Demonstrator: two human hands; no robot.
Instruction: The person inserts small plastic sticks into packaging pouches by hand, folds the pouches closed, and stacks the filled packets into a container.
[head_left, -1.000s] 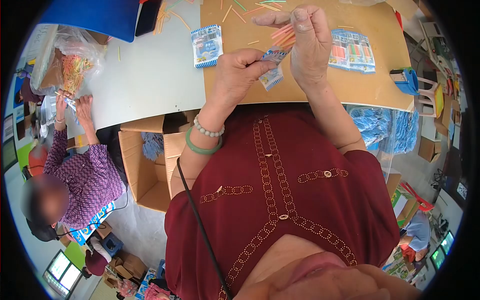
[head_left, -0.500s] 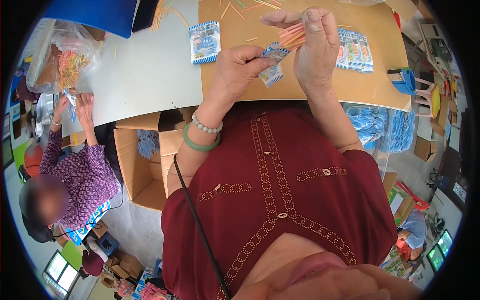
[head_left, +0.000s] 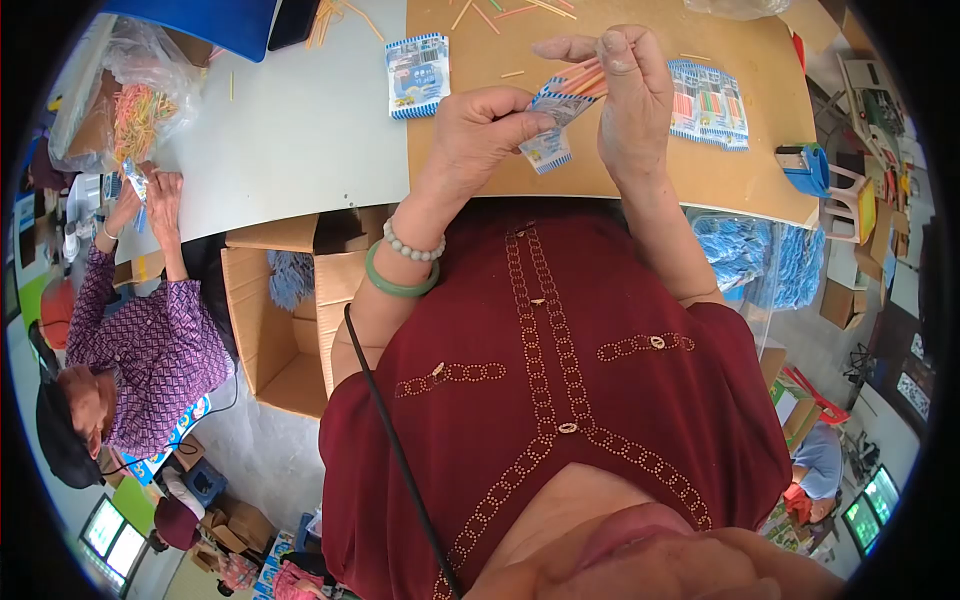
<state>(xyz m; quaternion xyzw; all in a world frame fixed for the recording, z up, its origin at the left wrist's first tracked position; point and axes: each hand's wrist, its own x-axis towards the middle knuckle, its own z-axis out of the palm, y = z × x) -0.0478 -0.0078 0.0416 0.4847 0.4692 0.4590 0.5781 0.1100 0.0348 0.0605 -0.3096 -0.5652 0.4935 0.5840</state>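
Observation:
My left hand point(head_left: 490, 135), with a bead bracelet and a green bangle on its wrist, pinches a small blue-and-white printed packet point(head_left: 548, 150) over the table. Thin pink and orange sticks point(head_left: 583, 78) lie partly inside the packet's open end. Closed around the other end of these sticks is my right hand point(head_left: 637, 95), its thumb against them and some fingers hidden behind. Left of my hands lies a printed packet point(head_left: 418, 75) flat on the table. To the right, several filled packets point(head_left: 708, 104) with coloured sticks showing lie overlapped.
Loose sticks point(head_left: 325, 20) lie at the table's far side. At the left, a co-worker's hands point(head_left: 160, 205) hold a packet below a clear bag of sticks point(head_left: 140, 120). A cardboard box point(head_left: 280, 350) stands below the table edge; a blue tape dispenser point(head_left: 805, 168) sits at the right corner.
The sticks now reach deeper into the packet, and my right hand is slightly closer to it. The co-worker's hands have shifted upward at the left. The view has moved a little.

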